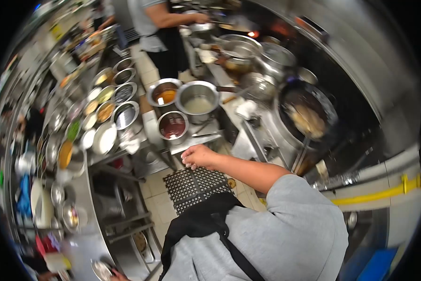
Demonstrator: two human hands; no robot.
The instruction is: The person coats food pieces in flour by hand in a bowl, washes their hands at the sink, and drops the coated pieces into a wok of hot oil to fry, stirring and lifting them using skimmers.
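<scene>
My right hand (199, 157) reaches across in front of me, above the black perforated floor mat. Its fingers are curled together, with whitish spots at the fingertips; what they hold, if anything, is too small to name. Just beyond it stands a pot of dark red liquid (173, 126), apart from the hand. At the bottom edge, my left hand (118, 277) shows only in part, with its fingers at the rim of a small metal bowl (101, 270). The bowl is tilted and has something pale inside.
Pots of orange liquid (165, 96) and cloudy liquid (199, 105) stand ahead. A wok (330, 110) with food and a ladle sits on the right-hand range. Ingredient containers (126, 116) line the left counter. Another person (156, 28) works at the far stove. A yellow pipe (374, 196) runs low right.
</scene>
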